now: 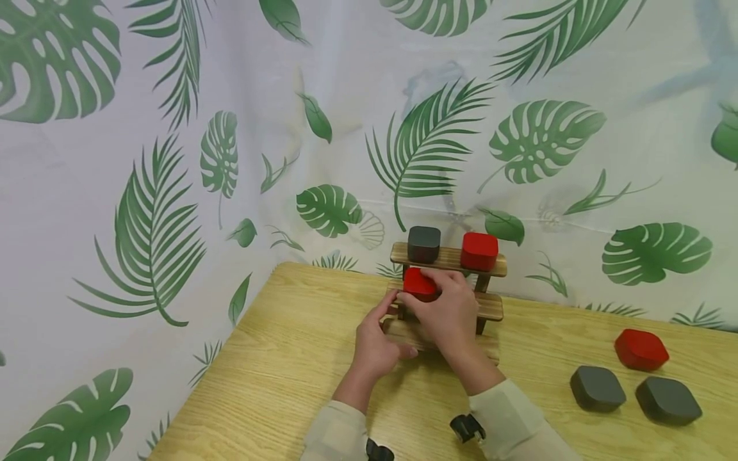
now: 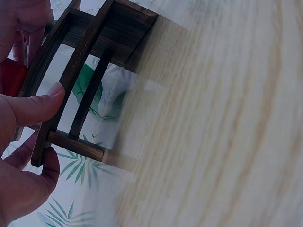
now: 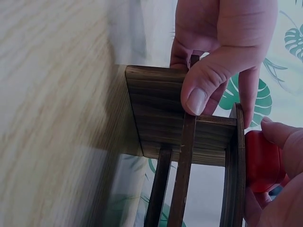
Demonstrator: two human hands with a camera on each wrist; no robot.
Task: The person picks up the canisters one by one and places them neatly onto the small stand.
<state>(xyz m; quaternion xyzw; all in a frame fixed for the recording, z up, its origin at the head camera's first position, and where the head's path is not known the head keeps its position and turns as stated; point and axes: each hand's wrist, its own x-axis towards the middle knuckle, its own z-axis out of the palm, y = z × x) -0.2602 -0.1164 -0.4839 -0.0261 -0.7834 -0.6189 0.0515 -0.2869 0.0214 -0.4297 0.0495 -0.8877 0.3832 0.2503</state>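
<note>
A wooden three-tier stand [image 1: 490,307] stands on the table against the curtain. My left hand [image 1: 375,346] grips its left end; in the left wrist view the thumb [image 2: 40,105] lies along a shelf edge with fingers curled beneath. My right hand [image 1: 452,314] holds a red rounded block [image 1: 419,285] at the left of the middle shelf, thumb and fingers about it. The right wrist view shows this red block [image 3: 262,161] against the shelf's upper side. On the top shelf sit a dark grey block [image 1: 423,244] and another red block [image 1: 480,251].
To the right on the wooden table [image 1: 277,358] lie a red block [image 1: 641,349] and two dark grey blocks, one nearer the stand [image 1: 598,388] and one farther right [image 1: 669,401]. A leaf-patterned curtain [image 1: 346,160] hangs behind and along the left.
</note>
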